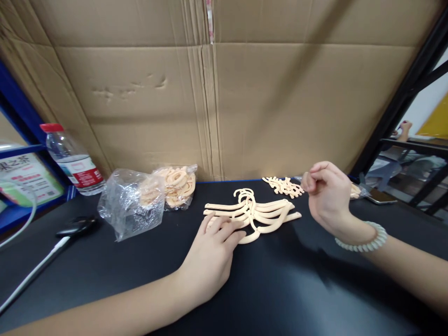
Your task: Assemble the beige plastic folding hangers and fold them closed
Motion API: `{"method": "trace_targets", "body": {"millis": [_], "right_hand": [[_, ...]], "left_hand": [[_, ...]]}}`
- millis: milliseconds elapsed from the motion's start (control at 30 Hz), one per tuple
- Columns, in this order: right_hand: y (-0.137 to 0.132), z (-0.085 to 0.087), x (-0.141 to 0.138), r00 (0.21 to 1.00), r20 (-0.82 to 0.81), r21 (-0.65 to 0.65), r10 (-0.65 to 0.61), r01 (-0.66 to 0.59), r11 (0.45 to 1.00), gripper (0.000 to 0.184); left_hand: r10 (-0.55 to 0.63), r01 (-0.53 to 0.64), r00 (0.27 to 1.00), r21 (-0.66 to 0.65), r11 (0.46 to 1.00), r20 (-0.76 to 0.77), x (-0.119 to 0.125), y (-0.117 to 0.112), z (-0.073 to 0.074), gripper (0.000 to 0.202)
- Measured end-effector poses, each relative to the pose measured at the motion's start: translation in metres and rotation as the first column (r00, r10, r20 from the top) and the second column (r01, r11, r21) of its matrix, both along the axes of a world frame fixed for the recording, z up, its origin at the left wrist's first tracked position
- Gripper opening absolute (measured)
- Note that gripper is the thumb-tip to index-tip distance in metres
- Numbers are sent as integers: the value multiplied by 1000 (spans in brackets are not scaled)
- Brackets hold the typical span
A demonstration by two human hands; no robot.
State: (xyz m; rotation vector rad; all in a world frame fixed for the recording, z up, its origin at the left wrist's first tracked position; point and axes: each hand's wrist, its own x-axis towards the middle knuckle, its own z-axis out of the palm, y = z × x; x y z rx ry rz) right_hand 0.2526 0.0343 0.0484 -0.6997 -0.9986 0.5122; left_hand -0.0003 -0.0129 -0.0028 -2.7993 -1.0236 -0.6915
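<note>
Several cream plastic clothes hangers (280, 210) lie in an overlapping pile on the black table, their curved hooks bunched at the top. My left hand (213, 254) is bent over the left side of the pile, its fingers closed on the hanger arms and partly covering them. Raised above the table to the right of the hangers is my right hand (327, 196). Its fingers are curled together, and whatever they may hold is hidden. A bracelet of pale beads (366, 240) circles the right wrist. Behind the hangers lies a heap of small cream pieces (284, 186).
A clear plastic bag (129, 219) and a bag of cream ring-shaped pieces (180, 186) sit at the back left. Beside them are a red-capped bottle (79, 163) and a black device (75, 226) with a white cable. A phone (380, 196) lies far right. Cardboard (140, 107) stands behind.
</note>
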Motion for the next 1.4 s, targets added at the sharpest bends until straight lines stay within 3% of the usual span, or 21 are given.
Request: {"method": "trace_targets", "body": {"millis": [100, 167, 200, 233, 300, 400, 467, 533, 667, 900, 1167, 1300, 1400], "right_hand": [[1, 5, 5, 997, 48, -52, 67, -64, 997, 11], [1, 8, 6, 959, 202, -196, 199, -160, 968, 7], [0, 9, 6, 901, 324, -281, 289, -199, 939, 4], [-2, 9, 5, 801, 465, -350, 377, -224, 909, 3], [-5, 8, 3, 511, 724, -390, 463, -251, 886, 7], [-12, 2, -1, 96, 917, -342, 387, -311, 887, 10], [-15, -2, -4, -70, 935, -352, 348, -308, 884, 9], [-16, -4, -7, -159, 938, -341, 308, -262, 903, 3], [-18, -5, -10, -225, 942, -290, 249, -170, 942, 7], [-23, -9, -11, -233, 939, -269, 254, -34, 962, 17], [-20, -9, -11, -330, 940, -61, 85, 83, 995, 19], [-18, -12, -9, -298, 954, -19, 45, 90, 996, 12], [-16, -23, -8, -227, 972, -33, 58, 110, 993, 31]], "left_hand": [[40, -40, 998, 12, 999, -41, 0, 0, 0, 41], [34, -33, 999, 31, 999, -22, 0, 0, 1, 39], [16, -16, 1000, 41, 999, 0, 1, -1, 2, 37], [-8, 7, 1000, 45, 999, 22, 1, -1, 3, 35], [-71, 68, 996, 46, 997, 49, 1, -3, 5, 30], [-162, 160, 986, 60, 985, 25, 2, -4, 6, 25], [-196, 196, 981, 65, 979, -1, 2, -5, 6, 24], [-207, 207, 978, 49, 977, -14, 2, -4, 4, 24], [-188, 188, 982, 7, 982, 19, 1, -3, 2, 23], [-141, 142, 990, -21, 990, 31, 2, -3, 3, 26], [-75, 76, 997, -59, 995, 15, 2, -3, 3, 29], [-9, 7, 1000, -92, 996, -25, 2, -2, 5, 32], [34, -43, 997, -124, 991, -76, 3, -3, 7, 35]]}}
